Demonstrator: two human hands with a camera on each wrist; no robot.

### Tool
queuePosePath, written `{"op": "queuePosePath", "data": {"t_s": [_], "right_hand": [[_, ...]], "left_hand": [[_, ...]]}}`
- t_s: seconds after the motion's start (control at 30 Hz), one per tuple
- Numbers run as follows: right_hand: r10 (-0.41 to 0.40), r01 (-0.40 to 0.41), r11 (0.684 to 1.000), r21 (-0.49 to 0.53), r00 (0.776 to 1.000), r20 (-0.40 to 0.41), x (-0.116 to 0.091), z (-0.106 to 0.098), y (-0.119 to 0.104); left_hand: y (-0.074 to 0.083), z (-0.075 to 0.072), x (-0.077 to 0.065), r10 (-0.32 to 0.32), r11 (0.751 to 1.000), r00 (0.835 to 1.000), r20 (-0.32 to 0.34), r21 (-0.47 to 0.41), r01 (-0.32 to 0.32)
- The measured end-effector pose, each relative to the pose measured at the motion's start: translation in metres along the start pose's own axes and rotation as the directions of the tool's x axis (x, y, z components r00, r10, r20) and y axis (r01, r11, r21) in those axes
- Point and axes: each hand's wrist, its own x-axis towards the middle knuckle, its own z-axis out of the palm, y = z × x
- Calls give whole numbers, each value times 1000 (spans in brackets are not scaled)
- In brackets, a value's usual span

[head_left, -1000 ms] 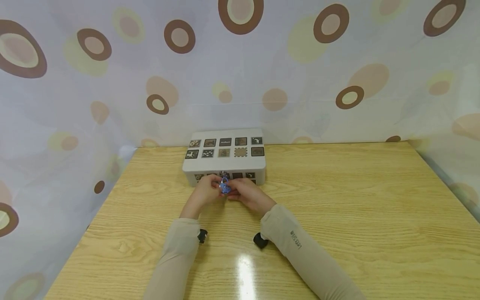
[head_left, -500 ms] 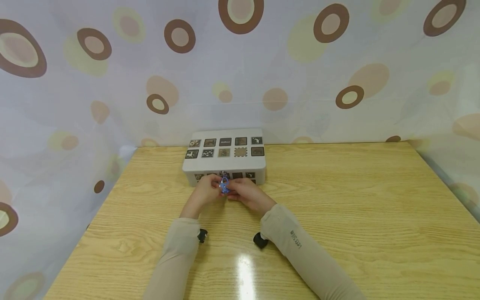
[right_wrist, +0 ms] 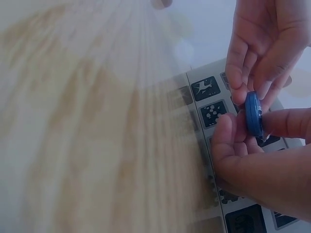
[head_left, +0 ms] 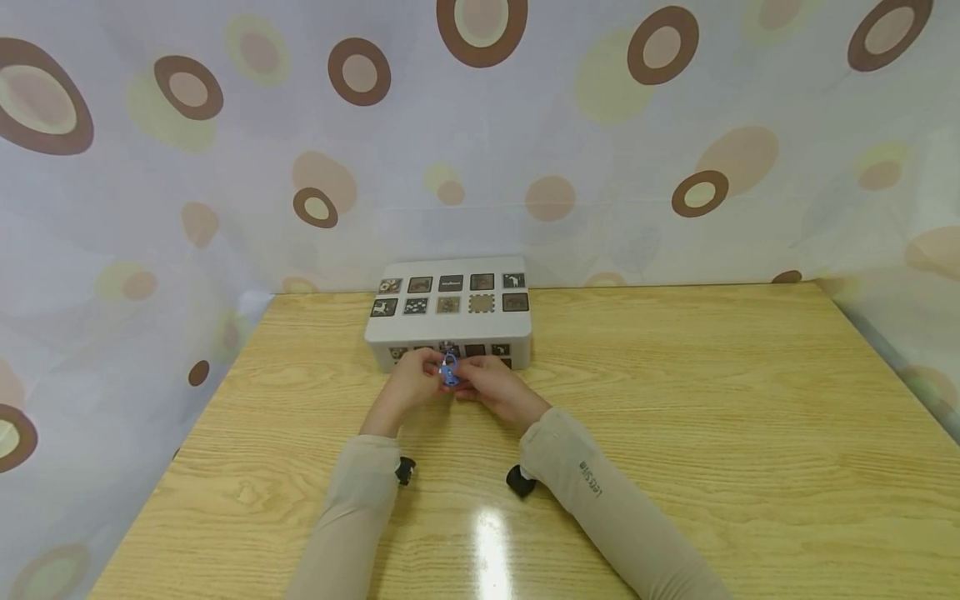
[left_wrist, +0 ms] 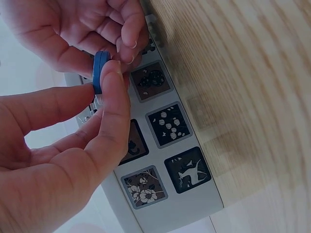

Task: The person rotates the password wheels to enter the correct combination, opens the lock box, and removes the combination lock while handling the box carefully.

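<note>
A small blue padlock (head_left: 450, 375) with a looped shackle is at the metal latch (head_left: 447, 346) on the front of a white box (head_left: 450, 329). My left hand (head_left: 408, 382) pinches the padlock's edge between thumb and forefinger, as the left wrist view shows. From the other side my right hand (head_left: 498, 390) holds the padlock (right_wrist: 252, 115), its thumb against one face and its fingers curled around. Fingers cover part of the latch, so I cannot tell whether the shackle passes through it.
The box, printed with dark picture squares, stands near the back edge of a wooden table (head_left: 675, 417). Behind it hangs a white curtain (head_left: 480, 150) with brown and yellow circles. A black wrist camera (head_left: 521, 481) sits under my right sleeve.
The padlock turns slightly between my fingers. Both hands and the box otherwise stay in place.
</note>
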Motion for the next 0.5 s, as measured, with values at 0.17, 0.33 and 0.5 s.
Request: {"op": "queuePosePath", "data": {"t_s": [0.17, 0.33, 0.5], "right_hand": [[-9, 9, 999, 31, 1000, 15, 0, -2, -1], [-27, 25, 999, 47, 999, 32, -3, -3, -3], [-28, 27, 999, 39, 999, 20, -1, -3, -1]], "left_hand": [[1, 0, 1, 4, 1000, 1000, 0, 0, -4], [2, 0, 1, -16, 1000, 1000, 4, -8, 16], [1, 0, 1, -16, 1000, 1000, -3, -7, 16]]}}
